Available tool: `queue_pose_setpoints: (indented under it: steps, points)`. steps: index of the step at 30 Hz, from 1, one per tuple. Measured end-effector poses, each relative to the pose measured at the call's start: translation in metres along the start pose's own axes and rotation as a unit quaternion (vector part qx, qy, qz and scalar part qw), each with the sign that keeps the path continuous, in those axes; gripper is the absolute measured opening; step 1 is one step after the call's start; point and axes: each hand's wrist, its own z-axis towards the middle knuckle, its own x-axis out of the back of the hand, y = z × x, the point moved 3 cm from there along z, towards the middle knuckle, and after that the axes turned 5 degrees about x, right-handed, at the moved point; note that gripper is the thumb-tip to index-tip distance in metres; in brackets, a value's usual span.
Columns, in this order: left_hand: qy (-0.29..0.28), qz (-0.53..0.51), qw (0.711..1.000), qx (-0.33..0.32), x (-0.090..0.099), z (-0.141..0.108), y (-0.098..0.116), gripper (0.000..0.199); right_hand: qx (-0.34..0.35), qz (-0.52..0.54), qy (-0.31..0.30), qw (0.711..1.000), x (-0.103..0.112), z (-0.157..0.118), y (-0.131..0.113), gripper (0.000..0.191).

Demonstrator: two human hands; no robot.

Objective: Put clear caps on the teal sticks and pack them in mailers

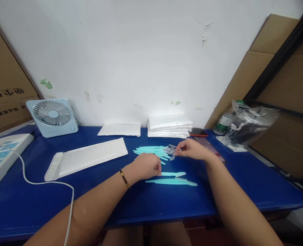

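Note:
Several turquoise sticks (pixel 148 149) with clear caps lie in a heap on the blue table. My left hand (pixel 147 166), with a dark bracelet at the wrist, pinches the left end of a turquoise stick (pixel 173 174) in front of the heap. Closer to the table's front edge lie more turquoise sticks (pixel 170 181), side by side. At the right end of the heap, my right hand (pixel 188 149) has its fingertips together at the small clear caps (pixel 170 149); what they hold is too small to make out.
A white padded envelope (pixel 90 157) lies left of the heap. Stacked envelopes (pixel 168 126) and a phone (pixel 210 147) are behind and right. A fan (pixel 54 116), power strip (pixel 8 153) and white cable (pixel 45 182) stand left; a bottle (pixel 224 123) and plastic bag (pixel 246 126) are right.

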Motion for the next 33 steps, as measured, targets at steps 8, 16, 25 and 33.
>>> queue_pose_setpoints:
  steps: [8,16,25,33]
  points:
    - [0.106,0.045,0.992,0.059,0.013,0.008,-0.02,0.016,0.033,0.045,-0.08,0.995,-0.01,0.001,-0.004,0.031]
    - [0.173,0.095,0.973,0.116,0.023,0.01,-0.037,0.012,-0.016,0.03,0.055,0.998,-0.006,0.009,0.017,0.034]
    - [0.001,-0.02,0.999,-0.028,0.003,-0.005,0.004,0.027,-0.014,0.015,0.062,0.998,0.001,0.005,0.013,0.033]
    - [0.073,-0.009,0.996,0.057,0.008,0.005,-0.013,0.016,0.029,0.091,-0.123,0.988,-0.009,-0.004,-0.013,0.033]
